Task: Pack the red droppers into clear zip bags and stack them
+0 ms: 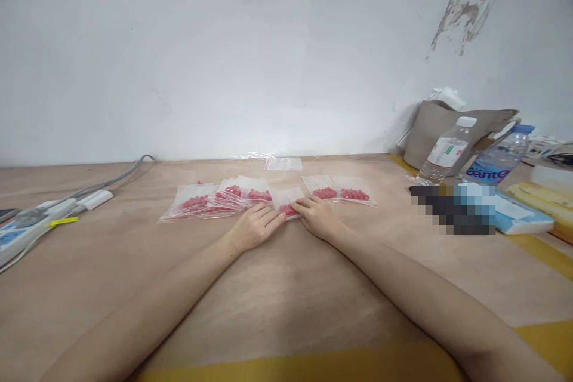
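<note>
A small clear zip bag of red capsules (286, 208) lies flat on the table between my two hands. My left hand (256, 228) rests palm down at the bag's left side, its fingers stretched out and the thumb side at the bag's lower edge. From the right, my right hand (319, 217) lays its extended fingers over the bag's right part, covering some capsules. Several overlapping bags of red capsules (194, 202) spread to the left. Two more capsule bags (324, 191) lie side by side to the right.
Behind the row, a flat clear bag (284, 163) lies near the wall. A power strip (40, 227) with a cable is at left. On the right stand a grey bin (423, 131), a clear bottle (447, 152) and a blue-capped bottle (504, 158), near a blue packet (523, 221).
</note>
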Demonstrator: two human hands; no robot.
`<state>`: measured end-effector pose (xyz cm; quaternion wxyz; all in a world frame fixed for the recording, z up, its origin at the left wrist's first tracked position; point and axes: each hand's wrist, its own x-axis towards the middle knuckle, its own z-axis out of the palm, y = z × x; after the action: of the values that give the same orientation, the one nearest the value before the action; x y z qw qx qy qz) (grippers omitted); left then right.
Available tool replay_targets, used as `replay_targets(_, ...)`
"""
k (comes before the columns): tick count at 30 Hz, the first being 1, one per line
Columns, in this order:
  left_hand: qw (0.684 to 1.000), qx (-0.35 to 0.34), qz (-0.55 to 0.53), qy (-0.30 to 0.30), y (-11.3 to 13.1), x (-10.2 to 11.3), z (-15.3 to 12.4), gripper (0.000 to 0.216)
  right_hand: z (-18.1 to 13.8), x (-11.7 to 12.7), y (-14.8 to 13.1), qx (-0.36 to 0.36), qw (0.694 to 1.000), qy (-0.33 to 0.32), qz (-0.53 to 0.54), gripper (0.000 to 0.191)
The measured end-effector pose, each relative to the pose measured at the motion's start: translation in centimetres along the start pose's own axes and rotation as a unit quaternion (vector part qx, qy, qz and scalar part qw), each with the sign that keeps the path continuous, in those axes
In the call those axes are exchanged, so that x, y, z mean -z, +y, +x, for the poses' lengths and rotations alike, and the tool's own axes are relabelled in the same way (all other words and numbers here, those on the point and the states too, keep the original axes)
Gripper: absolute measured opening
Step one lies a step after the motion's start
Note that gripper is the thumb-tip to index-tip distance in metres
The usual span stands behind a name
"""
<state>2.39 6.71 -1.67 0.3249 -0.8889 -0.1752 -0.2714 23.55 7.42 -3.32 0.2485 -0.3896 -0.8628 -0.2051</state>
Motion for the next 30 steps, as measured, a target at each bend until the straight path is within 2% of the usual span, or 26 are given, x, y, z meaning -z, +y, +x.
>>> replay_targets(3, 0.994, 0.095, -0.052, 0.036, -0.1, 0.2, 0.0, 0.022, 0.0, 0.2, 0.5, -0.008, 1.000, 0.018, 0.003, 0.033)
replay_targets(6, 0.975, 0.204, -0.083, 0.037, -0.4, 0.3, -0.1, 0.023, -0.4, 1.1, 3.1, -0.039, 0.995, 0.092, 0.019, 0.037)
replay_targets(9, 0.972, 0.213, -0.102, -0.006, -0.4, -0.2, 0.4, 0.024, -1.7, 2.1, 7.2, -0.137, 0.980, 0.141, 0.018, 0.037)
replay_targets(13, 0.970, 0.209, -0.121, -0.036, 0.7, -2.6, 3.4, 0.031, -4.6, 2.6, 11.7, -0.255, 0.963, 0.091, -0.010, 0.037)
replay_targets(16, 0.969, 0.196, -0.144, -0.055, 1.9, -5.2, 6.5, 0.042, -6.3, 2.4, 12.9, -0.291, 0.956, 0.045, -0.006, 0.037)
replay_targets(20, 0.966, 0.163, -0.179, -0.093, 2.6, -7.8, 9.1, 0.042, -7.3, 2.3, 12.8, -0.270, 0.963, 0.000, 0.015, 0.040)
replay_targets(22, 0.963, 0.152, -0.194, -0.110, 2.4, -8.1, 9.3, 0.038, -7.3, 2.6, 12.4, -0.251, 0.968, 0.011, 0.005, 0.040)
replay_targets(26, 0.958, 0.155, -0.211, -0.119, 1.8, -6.8, 7.4, 0.037, -6.7, 3.4, 10.3, -0.191, 0.978, 0.082, 0.004, 0.036)
replay_targets(28, 0.956, 0.167, -0.214, -0.114, 1.5, -5.8, 5.9, 0.036, -6.0, 3.6, 8.7, -0.142, 0.987, 0.076, 0.022, 0.036)
replay_targets(30, 0.954, 0.181, -0.215, -0.106, 1.4, -4.8, 4.5, 0.034, -5.2, 3.5, 7.0, -0.083, 0.995, 0.043, 0.042, 0.032)
